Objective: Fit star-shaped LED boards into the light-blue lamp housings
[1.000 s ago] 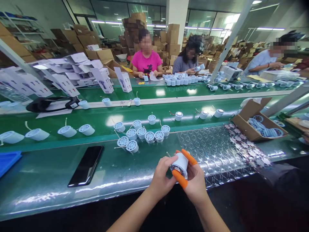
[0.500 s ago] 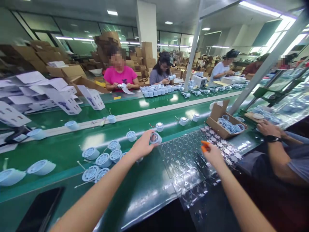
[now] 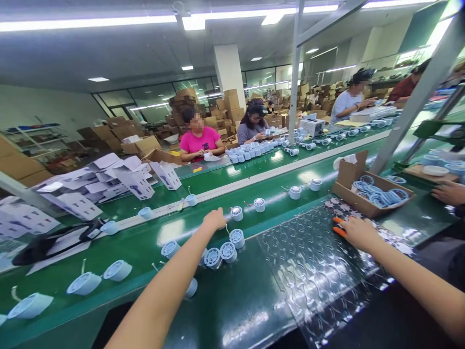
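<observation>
Left hand [image 3: 213, 220] just beside a light-blue housing [image 3: 236, 214] on the green belt [image 3: 140, 240]; grip hidden, I cannot tell; right hand [image 3: 363, 233] beside white cutouts [image 3: 395, 243], fingers parted; cutouts presumably placed for reach.

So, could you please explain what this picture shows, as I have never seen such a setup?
There is no machine arm here: these are a person's own hands, seen by a camera worn on their head, looking forward and down. The left hand reaches over a green surface among light-blue round parts; its fingertips are hidden, so I can't tell whether it holds one. The right hand, with orange finger covers, is near a clear bumpy sheet; nothing is clearly held there. Beyond it, an open cardboard box contains light-blue rings. Co-workers sit across.
</observation>
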The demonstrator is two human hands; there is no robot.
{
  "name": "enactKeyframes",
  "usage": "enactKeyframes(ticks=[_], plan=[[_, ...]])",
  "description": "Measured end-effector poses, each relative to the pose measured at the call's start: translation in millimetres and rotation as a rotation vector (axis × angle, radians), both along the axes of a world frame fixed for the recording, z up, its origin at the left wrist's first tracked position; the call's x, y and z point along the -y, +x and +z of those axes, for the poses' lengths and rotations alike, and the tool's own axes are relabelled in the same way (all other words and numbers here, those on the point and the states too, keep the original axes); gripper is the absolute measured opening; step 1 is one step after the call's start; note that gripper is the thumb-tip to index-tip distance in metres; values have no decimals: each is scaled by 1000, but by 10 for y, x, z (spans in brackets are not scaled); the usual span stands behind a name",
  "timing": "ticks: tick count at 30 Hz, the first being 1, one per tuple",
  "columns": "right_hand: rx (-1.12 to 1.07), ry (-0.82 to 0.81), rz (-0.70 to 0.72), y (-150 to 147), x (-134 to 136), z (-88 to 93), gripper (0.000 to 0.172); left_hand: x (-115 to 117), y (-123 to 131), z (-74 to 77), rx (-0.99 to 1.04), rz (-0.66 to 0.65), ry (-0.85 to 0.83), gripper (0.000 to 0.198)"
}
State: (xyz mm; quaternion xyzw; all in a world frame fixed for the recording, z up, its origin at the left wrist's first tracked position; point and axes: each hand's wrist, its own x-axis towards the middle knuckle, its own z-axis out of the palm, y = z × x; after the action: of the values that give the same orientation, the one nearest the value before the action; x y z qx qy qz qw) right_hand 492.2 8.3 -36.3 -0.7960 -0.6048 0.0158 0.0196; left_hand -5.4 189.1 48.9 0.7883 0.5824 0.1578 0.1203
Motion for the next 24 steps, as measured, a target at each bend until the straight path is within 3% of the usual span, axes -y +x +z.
enactKeyframes(ticks=[4,6,8,10,12,15,18,24], plan=[[-89,43,-73,15,-2,95,30,71,-109,334,-96,49,-38,41],[-163,106,-152,-5,21,156,27,312,-135,482,-92,-11,9,49],[-269,192,-238,-42,75,215,27,739,-165,497,-60,-147,87,51],[-413,300,-314,-115,158,259,34,1277,-208,331,7,-318,150,47],[-601,413,-367,-252,254,268,44,1797,-259,26,70,-413,171,47],[-936,540,-401,-601,386,208,60,2324,-322,-441,110,-402,143,45],[-1242,585,-398,-1072,494,120,67,2524,-350,-661,179,-297,95,43],[-1745,542,-362,-2034,731,113,60,2523,-331,-630,358,-138,13,29]])
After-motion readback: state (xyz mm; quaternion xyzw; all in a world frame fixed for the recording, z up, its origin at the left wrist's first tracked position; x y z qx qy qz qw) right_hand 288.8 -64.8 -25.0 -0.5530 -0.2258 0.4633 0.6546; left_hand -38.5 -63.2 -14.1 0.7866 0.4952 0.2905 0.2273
